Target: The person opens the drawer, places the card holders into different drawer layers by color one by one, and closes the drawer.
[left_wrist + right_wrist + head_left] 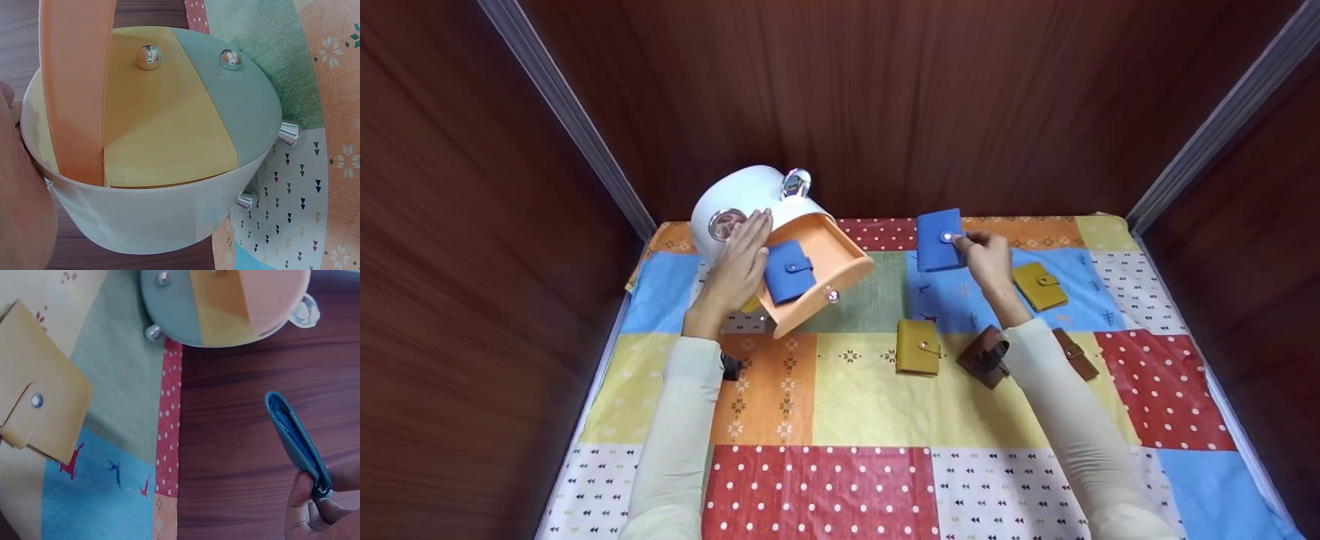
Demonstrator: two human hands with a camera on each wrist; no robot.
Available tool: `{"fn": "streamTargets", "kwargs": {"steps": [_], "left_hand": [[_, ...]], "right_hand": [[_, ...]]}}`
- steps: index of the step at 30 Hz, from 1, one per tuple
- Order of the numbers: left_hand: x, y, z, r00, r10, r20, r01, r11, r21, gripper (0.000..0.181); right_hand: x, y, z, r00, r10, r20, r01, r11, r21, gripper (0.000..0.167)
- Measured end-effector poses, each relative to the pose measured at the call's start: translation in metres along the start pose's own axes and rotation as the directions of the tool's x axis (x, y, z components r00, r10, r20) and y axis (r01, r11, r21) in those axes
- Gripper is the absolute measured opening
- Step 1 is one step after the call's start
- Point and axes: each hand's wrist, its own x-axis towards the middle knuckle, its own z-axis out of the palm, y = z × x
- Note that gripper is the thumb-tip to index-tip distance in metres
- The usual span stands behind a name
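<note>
Reaches in from seven and five o'clock in pale sleeves [675, 420], over a worktop [825, 487] spread with patchwork cloth [862, 412] printed with dots, arrows and flowers. At four o'clock, a brown wallet [975, 360], partly hidden by black wrist gear [996, 354], and another brown wallet [1078, 356] past the right sleeve. Toward half past four, a mustard wallet [916, 347], stitched, leather-like, fastened by a snap strap. Farther, at three, a second mustard wallet [1039, 286] just beside the right forearm. At nine, an orange drawer [802, 313] standing out of a white chest [739, 193], with a blue wallet [786, 270] lying inside. Rests the left grip [735, 270] against the chest, fingers straight. Pinches a second blue wallet [936, 244] in the right grip [988, 259], held up between two and three o'clock, apart from the drawer. At ten, the chest's rounded, glossy body, with mirror-like ears [796, 184] on top; below the orange, a yellow drawer [163, 124] and green drawer [242, 107] with metallic knobs [149, 57]. Behind, at twelve, a wood-grain wall [885, 97].
</note>
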Motion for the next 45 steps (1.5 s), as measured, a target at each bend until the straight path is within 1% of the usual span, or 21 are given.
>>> {"fn": "streamTargets", "kwargs": {"steps": [7,12,20,26,34,40,45], "left_hand": [[0.000,-0.001,0.001,1.000,0.016,-0.019,-0.016,1.000,-0.005,0.056],[0.000,-0.001,0.001,1.000,0.018,-0.018,-0.018,1.000,-0.009,0.056],[0.001,0.000,0.001,1.000,0.009,-0.011,-0.009,1.000,-0.008,0.056],[0.000,-0.001,0.001,1.000,0.000,-0.002,0.000,1.000,-0.006,0.057],[0.001,-0.001,0.002,1.000,0.015,-0.018,-0.016,1.000,-0.015,0.057],[0.001,0.000,0.001,1.000,0.005,-0.008,-0.005,1.000,-0.011,0.056],[0.000,0.000,0.001,1.000,-0.003,-0.001,0.003,1.000,-0.005,0.057]], "right_hand": [[-0.002,-0.008,0.002,0.999,-0.037,0.011,0.036,0.999,0.017,0.038],[-0.004,-0.014,0.003,0.999,-0.047,0.019,0.046,0.998,0.033,0.037],[-0.007,-0.021,0.006,0.998,-0.050,0.038,0.048,0.998,0.047,0.036],[-0.008,-0.025,0.009,0.999,-0.038,0.029,0.036,0.998,0.054,0.035],[-0.009,-0.025,0.013,0.998,-0.054,0.024,0.052,0.997,0.058,0.034],[-0.012,-0.026,0.015,0.997,-0.076,0.034,0.073,0.995,0.072,0.032],[-0.012,-0.027,0.016,0.997,-0.070,0.035,0.068,0.995,0.071,0.032]]}}
